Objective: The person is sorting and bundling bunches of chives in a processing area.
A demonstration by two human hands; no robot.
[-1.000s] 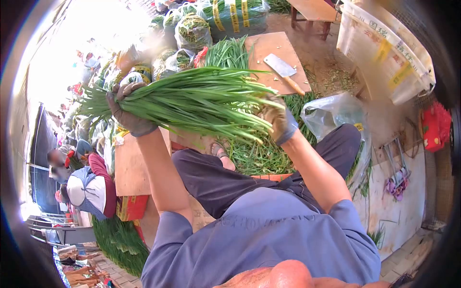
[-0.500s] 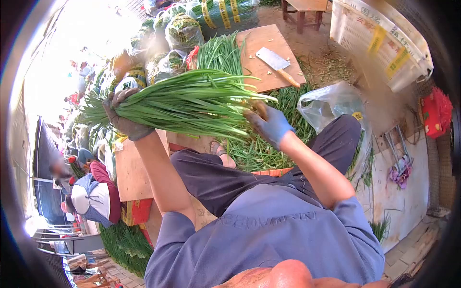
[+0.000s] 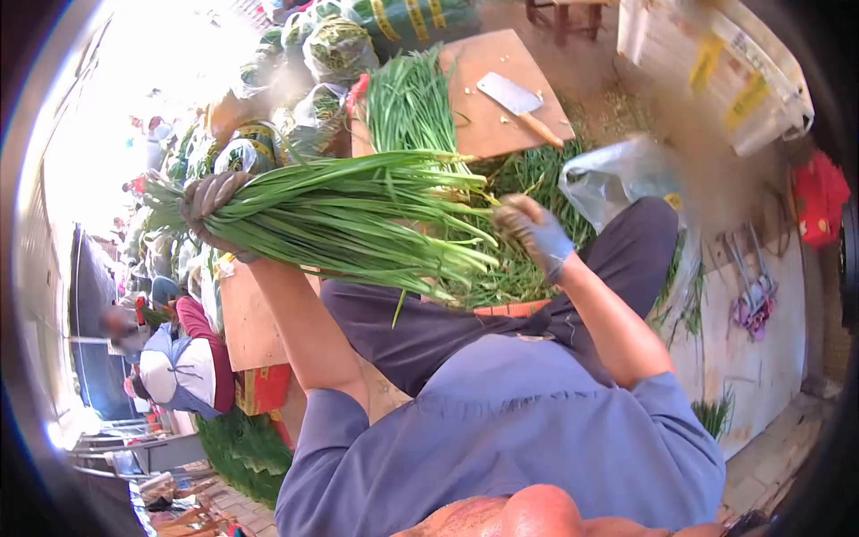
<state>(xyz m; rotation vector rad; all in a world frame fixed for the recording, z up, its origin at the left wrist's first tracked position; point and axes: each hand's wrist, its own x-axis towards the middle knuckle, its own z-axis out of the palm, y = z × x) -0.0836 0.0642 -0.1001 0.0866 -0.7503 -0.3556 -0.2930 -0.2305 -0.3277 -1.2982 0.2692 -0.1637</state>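
My left hand (image 3: 213, 213), in a dark glove, is closed around the leafy end of a big bunch of garlic chives (image 3: 358, 210), held level above my lap. The pale cut ends fan out to the right. Just beyond them is my right hand (image 3: 535, 234), in a blue-grey glove stained brown. Its fingers are curled together, slightly blurred, and what they grip is hidden. A thin yellowish stalk shows beside the fingertips. One loose leaf hangs down below the bunch. Behind, more chives (image 3: 410, 103) lie on a wooden board (image 3: 497, 58) beside a cleaver (image 3: 510, 92).
Loose green trimmings (image 3: 528, 183) lie between my legs, with a clear plastic bag (image 3: 617, 174) by my knee. A white crate (image 3: 716, 67) stands at the upper right. Bagged greens (image 3: 340, 49) are stacked at the back. Another person (image 3: 183, 362) bends over at the left.
My right hand has moved right and slightly down, away from the cut ends. The bunch has spread at those ends, and a leaf now dangles below. My left hand keeps its hold.
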